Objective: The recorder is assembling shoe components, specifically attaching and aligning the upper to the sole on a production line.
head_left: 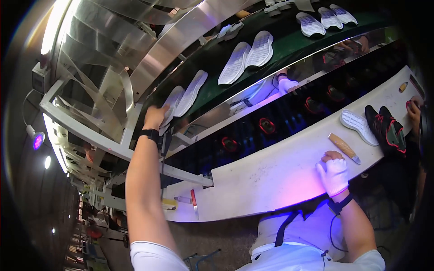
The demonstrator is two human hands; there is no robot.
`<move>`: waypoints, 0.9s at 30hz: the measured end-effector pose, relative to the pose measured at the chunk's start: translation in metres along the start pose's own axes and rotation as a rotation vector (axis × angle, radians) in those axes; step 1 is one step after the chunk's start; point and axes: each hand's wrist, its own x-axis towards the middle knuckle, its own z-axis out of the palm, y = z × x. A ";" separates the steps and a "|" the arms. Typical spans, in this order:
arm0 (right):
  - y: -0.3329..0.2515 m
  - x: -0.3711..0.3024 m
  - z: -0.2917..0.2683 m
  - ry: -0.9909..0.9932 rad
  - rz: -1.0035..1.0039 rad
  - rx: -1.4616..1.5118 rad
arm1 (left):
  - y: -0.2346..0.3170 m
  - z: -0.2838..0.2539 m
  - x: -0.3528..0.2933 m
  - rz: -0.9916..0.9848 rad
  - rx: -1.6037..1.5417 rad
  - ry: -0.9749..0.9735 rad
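Observation:
My bare left hand (156,116) reaches to the green conveyor belt (208,92) and grips the near end of a white shoe sole (173,103); its fingers are partly hidden there. Right beside that sole lies another white sole (191,93). My right hand (335,174), in a white glove with bare fingertips, rests on the pale worktable (253,180). Its fingers are curled in, with nothing visible in them. Just beyond it lies a wooden-handled tool (344,148) with a short metal tip.
More soles (246,58) lie along the belt. A white sole (359,127) and black-and-red shoe uppers (386,128) sit on the table's right, near another person's hand (413,108). A red-handled knife (194,203) lies at left. A metal frame (90,131) stands beside my left arm.

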 end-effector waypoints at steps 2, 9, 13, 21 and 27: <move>-0.004 -0.001 -0.003 -0.005 -0.002 0.039 | -0.040 -0.009 0.013 -0.160 -0.023 -0.181; 0.003 -0.004 -0.017 0.056 0.017 -0.008 | 0.046 0.052 -0.015 -0.113 -0.425 -0.228; 0.010 -0.007 -0.019 0.050 0.008 -0.011 | 0.165 0.060 -0.043 0.034 -0.402 -0.293; 0.007 -0.010 -0.008 0.059 -0.009 -0.030 | 0.177 0.055 -0.038 0.186 -0.481 -0.485; 0.003 -0.010 -0.013 -0.005 -0.011 -0.098 | 0.099 0.053 -0.088 0.752 -0.545 -0.309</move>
